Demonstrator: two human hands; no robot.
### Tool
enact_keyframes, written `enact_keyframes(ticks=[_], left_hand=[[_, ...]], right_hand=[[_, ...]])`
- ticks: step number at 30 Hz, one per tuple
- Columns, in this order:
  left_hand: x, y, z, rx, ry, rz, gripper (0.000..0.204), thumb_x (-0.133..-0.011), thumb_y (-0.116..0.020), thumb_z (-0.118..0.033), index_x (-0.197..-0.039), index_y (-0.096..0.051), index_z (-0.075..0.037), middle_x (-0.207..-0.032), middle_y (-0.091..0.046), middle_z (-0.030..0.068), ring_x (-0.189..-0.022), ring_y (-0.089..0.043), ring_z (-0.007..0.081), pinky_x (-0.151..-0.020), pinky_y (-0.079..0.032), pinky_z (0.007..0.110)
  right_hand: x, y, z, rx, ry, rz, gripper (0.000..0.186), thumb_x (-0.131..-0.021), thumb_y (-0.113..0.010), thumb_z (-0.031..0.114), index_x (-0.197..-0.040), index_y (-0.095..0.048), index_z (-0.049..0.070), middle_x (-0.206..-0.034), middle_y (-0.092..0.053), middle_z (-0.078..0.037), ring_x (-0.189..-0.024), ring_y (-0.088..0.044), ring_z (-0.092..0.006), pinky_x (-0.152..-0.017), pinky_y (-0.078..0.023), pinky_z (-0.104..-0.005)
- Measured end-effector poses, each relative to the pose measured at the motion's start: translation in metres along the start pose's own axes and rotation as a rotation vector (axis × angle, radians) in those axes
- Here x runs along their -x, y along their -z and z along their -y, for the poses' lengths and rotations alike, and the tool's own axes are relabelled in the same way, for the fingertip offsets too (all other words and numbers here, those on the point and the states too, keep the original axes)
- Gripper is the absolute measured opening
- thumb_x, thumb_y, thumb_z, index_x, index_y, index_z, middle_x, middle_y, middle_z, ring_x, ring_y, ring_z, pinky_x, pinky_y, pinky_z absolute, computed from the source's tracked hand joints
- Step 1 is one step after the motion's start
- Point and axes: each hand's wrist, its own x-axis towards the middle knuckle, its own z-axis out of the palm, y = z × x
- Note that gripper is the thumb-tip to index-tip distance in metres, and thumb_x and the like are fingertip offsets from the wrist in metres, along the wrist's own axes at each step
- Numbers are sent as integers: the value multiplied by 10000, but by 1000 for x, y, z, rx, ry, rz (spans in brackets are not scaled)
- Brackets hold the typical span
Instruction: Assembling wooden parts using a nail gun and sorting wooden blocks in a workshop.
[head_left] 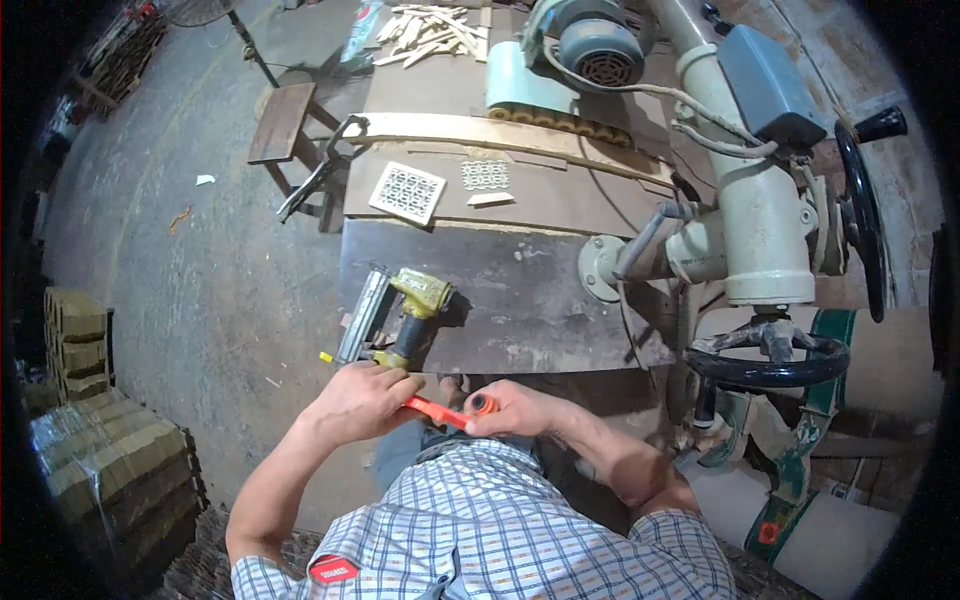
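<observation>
In front of my body, both hands are closed around a narrow orange-red piece (437, 410) that runs between them. My left hand (365, 400) grips its left end, the fingers curled over it. My right hand (515, 408) holds the other end, beside a round orange end with a dark centre (484, 404). Its exact kind I cannot make out. Just beyond my left hand lies a yellow nail gun (422, 292) on the table's near edge, with a silver magazine and a black handle. The lower part of the nail gun is partly behind my left hand.
A dark metal tabletop (520, 300) spreads ahead, bearing a patterned wooden panel (408, 193) and a smaller lattice piece (486, 175). Machinery with a black handwheel (768, 360) stands at right. A wooden stool (283, 122) is far left; wrapped stacks (110, 450) sit near left.
</observation>
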Motion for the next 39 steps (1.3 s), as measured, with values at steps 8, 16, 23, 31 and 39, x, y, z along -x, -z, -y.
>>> enact_keyframes(ticks=[8, 16, 23, 31, 39], left_hand=[[28, 3, 16, 183, 260, -50, 250, -931, -722, -300, -1056, -669, -90, -892, -696, 114, -746, -703, 321, -629, -554, 436], [24, 4, 6, 233, 462, 88, 348, -929, -687, -422, -924, -661, -75, -682, -676, 152, -678, -695, 390, -626, -542, 500], [6, -12, 2, 71, 570, 52, 348, -964, -609, -415, -844, -692, -99, -643, -664, 158, -617, -687, 373, -584, -547, 489], [-10, -6, 1, 23, 462, 61, 315, -932, -617, -385, -786, -686, -114, -627, -655, 149, -618, -691, 370, -569, -550, 492], [-23, -1, 3, 46, 436, 143, 291, -913, -603, -361, -794, -681, -108, -617, -637, 151, -628, -679, 375, -582, -542, 492]], right_hand=[[13, -14, 19, 388, -46, -372, 417, -1029, -594, 384, -1313, -571, 79, -1034, -674, -177, -979, -678, -318, -871, -521, -398], [-11, -27, 35, 676, 169, -471, 375, -1025, -614, 358, -1289, -648, 94, -983, -734, -205, -862, -723, -398, -767, -577, -454], [-8, -24, 27, 835, 151, -500, 350, -971, -661, 345, -1204, -678, 84, -924, -735, -188, -817, -722, -386, -721, -581, -459], [0, -12, 32, 1015, 169, -327, 295, -913, -725, 292, -1099, -676, 68, -939, -723, -145, -831, -714, -363, -711, -576, -442], [2, -6, 34, 882, 225, -293, 303, -913, -728, 279, -1084, -666, 38, -921, -723, -191, -815, -706, -413, -702, -574, -481]])
